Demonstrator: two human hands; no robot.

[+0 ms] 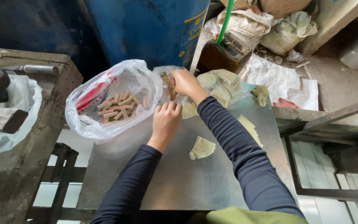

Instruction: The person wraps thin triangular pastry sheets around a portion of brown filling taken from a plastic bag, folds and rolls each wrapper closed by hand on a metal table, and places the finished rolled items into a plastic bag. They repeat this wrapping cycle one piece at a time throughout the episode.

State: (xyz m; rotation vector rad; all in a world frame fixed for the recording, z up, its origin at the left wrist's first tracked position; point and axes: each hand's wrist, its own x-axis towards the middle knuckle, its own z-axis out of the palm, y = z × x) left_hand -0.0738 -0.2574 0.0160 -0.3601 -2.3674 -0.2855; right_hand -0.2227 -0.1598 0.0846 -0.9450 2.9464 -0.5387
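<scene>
- Hands meet at the far edge of the metal worktop (pixel 179 178)
- right hand (pixel 186 83) is closed around a small clear bag (pixel 168 81) with brown filling, gripping its top
- left hand (pixel 165 120) lies just below this bag, fingers curled; if it grips something I cannot tell
- white plastic bag (pixel 104 97) with tan rolled sticks (pixel 119 107) sits open at the far left corner
- flat green dough pieces (pixel 202 148) lie in the middle and to the right side

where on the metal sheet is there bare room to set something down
Bare metal sheet lies between the forearms, below the pale flat dough piece. Crowded at the far edge: white plastic bag of tan rolled sticks, both hands and the clear bag of dough.
</scene>
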